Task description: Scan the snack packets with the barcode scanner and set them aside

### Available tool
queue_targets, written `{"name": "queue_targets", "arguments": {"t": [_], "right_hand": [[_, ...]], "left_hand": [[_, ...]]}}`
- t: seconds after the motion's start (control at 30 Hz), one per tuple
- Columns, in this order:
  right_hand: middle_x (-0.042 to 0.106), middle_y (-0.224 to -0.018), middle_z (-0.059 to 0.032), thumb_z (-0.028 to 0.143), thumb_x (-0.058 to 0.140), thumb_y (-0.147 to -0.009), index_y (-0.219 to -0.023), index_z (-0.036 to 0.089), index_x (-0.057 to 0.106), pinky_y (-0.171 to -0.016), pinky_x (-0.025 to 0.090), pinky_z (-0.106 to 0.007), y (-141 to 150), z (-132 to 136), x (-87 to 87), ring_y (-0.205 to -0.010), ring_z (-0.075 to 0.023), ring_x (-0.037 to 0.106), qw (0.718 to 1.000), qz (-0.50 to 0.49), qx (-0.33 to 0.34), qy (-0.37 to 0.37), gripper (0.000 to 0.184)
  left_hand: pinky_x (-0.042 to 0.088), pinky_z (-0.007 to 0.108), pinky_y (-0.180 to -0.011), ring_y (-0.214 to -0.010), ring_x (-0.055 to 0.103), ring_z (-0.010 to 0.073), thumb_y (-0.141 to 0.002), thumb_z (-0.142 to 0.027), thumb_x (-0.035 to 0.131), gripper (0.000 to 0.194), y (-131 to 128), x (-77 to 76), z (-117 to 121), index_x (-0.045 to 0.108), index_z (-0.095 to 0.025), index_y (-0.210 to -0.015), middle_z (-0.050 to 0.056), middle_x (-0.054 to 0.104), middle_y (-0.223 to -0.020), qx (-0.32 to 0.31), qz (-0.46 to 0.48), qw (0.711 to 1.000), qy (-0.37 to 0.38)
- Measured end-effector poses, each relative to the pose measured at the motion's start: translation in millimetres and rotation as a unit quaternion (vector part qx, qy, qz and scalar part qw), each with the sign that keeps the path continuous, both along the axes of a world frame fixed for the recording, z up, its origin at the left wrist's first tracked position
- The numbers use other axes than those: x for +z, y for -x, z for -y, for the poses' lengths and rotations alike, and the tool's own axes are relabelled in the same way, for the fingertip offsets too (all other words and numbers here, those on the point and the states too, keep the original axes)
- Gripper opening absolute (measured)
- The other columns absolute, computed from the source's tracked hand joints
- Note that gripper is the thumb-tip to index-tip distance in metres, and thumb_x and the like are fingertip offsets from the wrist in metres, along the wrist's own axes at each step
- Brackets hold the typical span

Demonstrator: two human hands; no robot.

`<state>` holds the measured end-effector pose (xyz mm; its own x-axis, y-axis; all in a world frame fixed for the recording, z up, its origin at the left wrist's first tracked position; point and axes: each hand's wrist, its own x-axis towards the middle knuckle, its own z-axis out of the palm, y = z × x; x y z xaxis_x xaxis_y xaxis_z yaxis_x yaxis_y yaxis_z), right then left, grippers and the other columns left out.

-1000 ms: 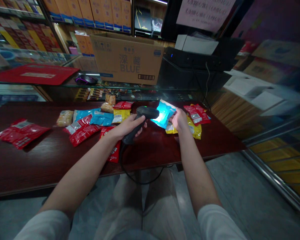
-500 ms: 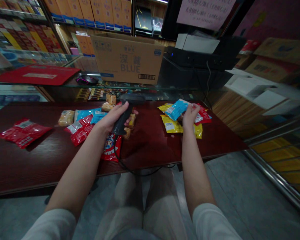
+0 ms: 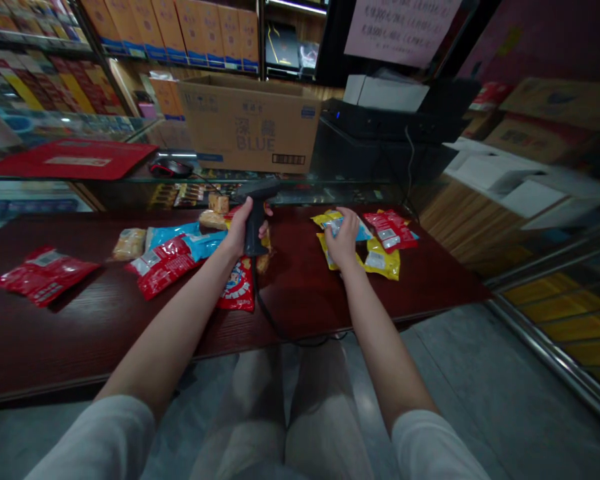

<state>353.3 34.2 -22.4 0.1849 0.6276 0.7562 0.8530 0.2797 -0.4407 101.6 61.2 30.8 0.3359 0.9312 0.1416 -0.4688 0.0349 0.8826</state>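
Note:
A black handheld barcode scanner [image 3: 254, 230] is gripped in my left hand [image 3: 240, 227], its fingers wrapped round the handle and its head pointing up and away. Under that hand lie a red snack packet [image 3: 237, 287] and a yellow one, partly hidden. On the right side of the table, my right hand [image 3: 344, 239] rests over a blue snack packet [image 3: 364, 231], thumb and fingers apart and arched across it. Yellow packets [image 3: 383, 261] lie beneath and around this hand. A red snack packet [image 3: 391, 230] sits just to its right.
Left of the scanner lie red packets [image 3: 43, 273], blue packets [image 3: 173, 235] and wrapped bread-like snacks [image 3: 129, 245]. Behind the dark red table [image 3: 300, 293] is a glass counter with a cardboard box [image 3: 253, 127], a mouse [image 3: 170, 168] and a red mat [image 3: 70, 159]. The scanner cable [image 3: 265, 310] hangs over the front edge.
My right hand has moved left, from the right end of the blue packet to over its left part. The red packet beside it is more exposed. The scanner has turned more upright and shifted slightly right.

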Motion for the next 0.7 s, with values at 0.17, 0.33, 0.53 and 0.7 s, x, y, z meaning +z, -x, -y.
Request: {"name": "queue_targets", "arguments": {"t": [0.17,0.33,0.53,0.7], "right_hand": [[0.063,-0.118,-0.0169,0.02,0.049,-0.084,-0.12,0.018,0.054,-0.102,0.042,-0.052,2,2,-2.2,-0.113,-0.0313,0.054,0.999,0.01,0.013,0.036,0.036],[0.067,-0.114,-0.0139,0.023,0.052,-0.087,-0.111,0.019,0.062,-0.11,0.034,-0.054,9,11,5.1,-0.112,-0.0307,0.056,0.998,0.038,0.03,0.042,0.026],[0.069,-0.117,-0.0107,0.04,0.064,-0.088,-0.109,0.022,0.068,-0.103,0.043,-0.046,44,19,8.9,-0.111,-0.0287,0.061,0.956,0.095,0.221,0.166,0.028],[0.071,-0.118,-0.0124,0.046,0.076,-0.079,-0.119,0.021,0.066,-0.101,0.043,-0.049,64,23,4.6,-0.111,-0.0305,0.063,0.925,0.094,0.266,0.255,0.048]], "left_hand": [[0.034,0.019,-0.037,-0.038,0.043,0.0054,-0.089,-0.067,0.057,0.053,-31,-0.9,-22,0.061,-0.015,-0.085,-0.001,0.057,-0.058,-0.037,0.012,0.999,-0.012],[0.034,0.019,-0.037,-0.037,0.042,0.0055,-0.09,-0.068,0.054,0.054,-29,15.4,-12,0.061,-0.015,-0.087,-0.002,0.054,-0.056,-0.055,0.009,0.998,-0.01],[0.033,0.019,-0.035,-0.037,0.041,0.0053,-0.09,-0.068,0.055,0.053,32,39.2,27,0.062,-0.015,-0.095,-0.001,0.058,-0.061,-0.061,-0.022,0.998,0.019],[0.03,0.02,-0.032,-0.035,0.04,0.0069,-0.086,-0.068,0.06,0.054,54,18.3,34,0.063,-0.015,-0.095,-0.002,0.053,-0.055,-0.103,-0.035,0.994,0.029]]}}
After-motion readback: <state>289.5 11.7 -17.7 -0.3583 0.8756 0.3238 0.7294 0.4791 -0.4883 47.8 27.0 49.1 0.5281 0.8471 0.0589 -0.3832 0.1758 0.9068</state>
